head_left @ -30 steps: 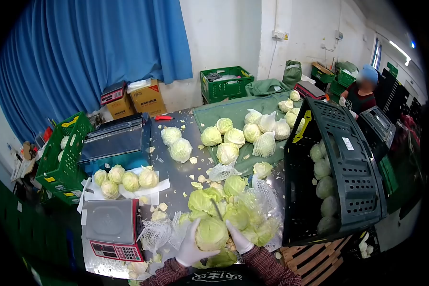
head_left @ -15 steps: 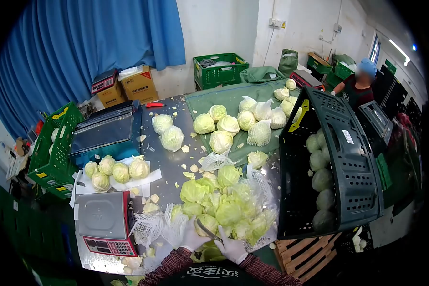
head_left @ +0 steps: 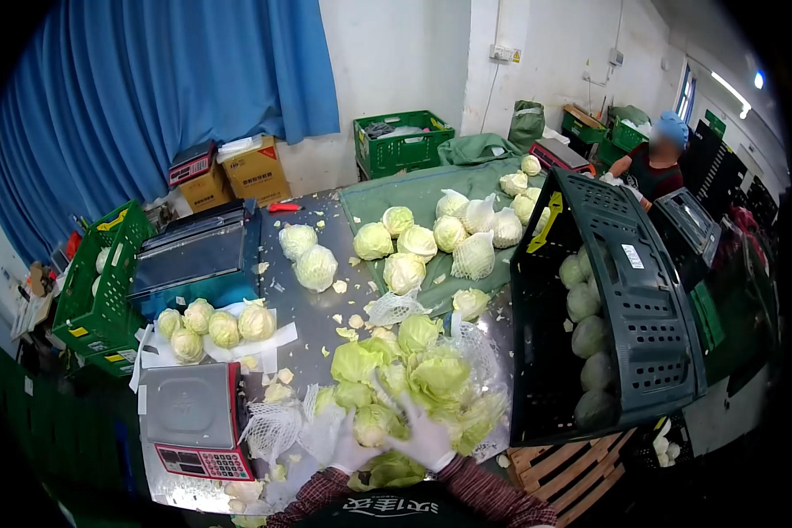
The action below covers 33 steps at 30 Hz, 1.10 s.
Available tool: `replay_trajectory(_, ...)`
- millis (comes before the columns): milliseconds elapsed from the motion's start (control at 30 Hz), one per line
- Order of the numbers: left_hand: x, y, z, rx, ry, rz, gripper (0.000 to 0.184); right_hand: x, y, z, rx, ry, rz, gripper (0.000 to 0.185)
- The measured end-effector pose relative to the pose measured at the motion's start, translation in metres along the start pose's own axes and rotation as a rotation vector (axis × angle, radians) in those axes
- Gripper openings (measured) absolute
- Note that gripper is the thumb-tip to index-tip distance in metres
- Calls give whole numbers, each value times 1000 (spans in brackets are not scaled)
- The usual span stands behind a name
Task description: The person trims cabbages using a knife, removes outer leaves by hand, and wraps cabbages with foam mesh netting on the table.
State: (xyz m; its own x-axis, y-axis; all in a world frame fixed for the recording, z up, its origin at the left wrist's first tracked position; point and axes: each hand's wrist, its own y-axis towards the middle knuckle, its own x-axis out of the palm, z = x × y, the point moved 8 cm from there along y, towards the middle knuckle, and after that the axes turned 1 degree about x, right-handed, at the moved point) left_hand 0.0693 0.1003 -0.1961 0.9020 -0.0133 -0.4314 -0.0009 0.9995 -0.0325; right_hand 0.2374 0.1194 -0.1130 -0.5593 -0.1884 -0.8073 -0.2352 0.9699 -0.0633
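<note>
Cabbage [head_left: 372, 427] near table edge [head_left: 180, 493], hemmed by leaves [head_left: 440, 378]; right grip [head_left: 429, 442] spread, left grip [head_left: 352, 451] unclear.

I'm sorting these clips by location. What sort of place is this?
Probably a produce packing room: cabbages, some in mesh netting, lie on a metal table with a weighing scale, and a large dark crate holds more.

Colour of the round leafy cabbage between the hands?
Pale yellow-green round leafy cabbage; best in head view.
</note>
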Motion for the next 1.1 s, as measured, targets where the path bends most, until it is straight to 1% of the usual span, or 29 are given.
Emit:
replay_trajectory(33, -3, -1, 5, 3, -2, 3, 114, 9, -3, 1, -3, -2, 2, 74)
replay_trajectory(100, -11, -6, 24, 62, 136, -54, 116, 14, -3, 3, -58, 61, 182, 63)
replay_trajectory(133, -20, -9, 36, 60, 143, -55, 116, 10, 0, 11, -36, 141, 202, 51)
replay_trajectory(167, -27, -11, 54, 71, 69, -101, 115, 5, 6, 15, -34, 148, 203, 51)
replay_trajectory(200, -32, -14, 68, 84, -6, -147, 114, -2, 16, 24, 35, 170, 179, 46)
replay_trajectory(233, -38, -17, 75, 88, -3, -150, 114, -5, 24, 37, 103, 190, 156, 40)
replay_trajectory(267, -43, -19, 83, 105, -176, -174, 113, -7, 32, 53, 102, 191, 161, 40)
replay_trajectory(300, -46, -22, 91, 124, -349, -195, 113, -7, 43, 76, 135, 53, 154, 38)
replay_trajectory(333, -48, -25, 99, 129, -347, -191, 113, -7, 50, 86, 165, -85, 146, 35)
replay_trajectory(367, -53, -26, 112, 200, -350, -140, 109, -18, 48, 72, 156, -83, 152, 35)
replay_trajectory(400, -60, -25, 124, 273, -354, -85, 106, -39, 39, 51, 85, -24, 273, 36)
replay_trajectory(433, -65, -23, 132, 277, -355, -73, 106, -65, 24, 27, 16, 34, 385, 37)
replay_trajectory(467, -72, -23, 146, 364, -74, 8, 100, -73, 17, 6, 66, 257, 258, 38)
replay_trajectory(500, -74, -23, 157, 447, 207, 85, 95, -77, 12, -11, 63, 251, 258, 38)
replay_trajectory(533, -72, -21, 157, 451, 202, 86, 95, -80, 8, -37, -124, 388, 247, 42)
replay_trajectory(567, -69, -19, 157, 496, 348, 89, 89, -84, 3, -60, -311, 526, 237, 45)
replay_trajectory(600, -65, -18, 159, 539, 497, 89, 84, -86, 1, -69, -308, 527, 246, 45)
replay_trajectory(667, -67, -18, 163, 564, 556, 105, 80, -74, 4, -79, -219, 312, 113, 49)
replay_trajectory(733, -68, -20, 164, 579, 614, 131, 78, -68, 4, -78, -225, 331, 120, 49)
replay_trajectory(800, -69, -25, 162, 615, 704, 220, 77, -65, 6, -77, -235, 347, 119, 49)
replay_trajectory(867, -70, -29, 164, 622, 718, 229, 75, -61, 7, -73, -205, 444, 44, 51)
replay_trajectory(1000, -71, -31, 170, 694, 754, 241, 75, -63, 10, -71, -213, 496, 23, 52)
replay_trajectory(1033, -70, -30, 168, 700, 753, 238, 75, -66, 10, -73, -198, 487, 0, 52)
replay_trajectory(1100, -76, -30, 164, 733, 601, 293, 77, -65, 11, -72, -182, 479, -19, 52)
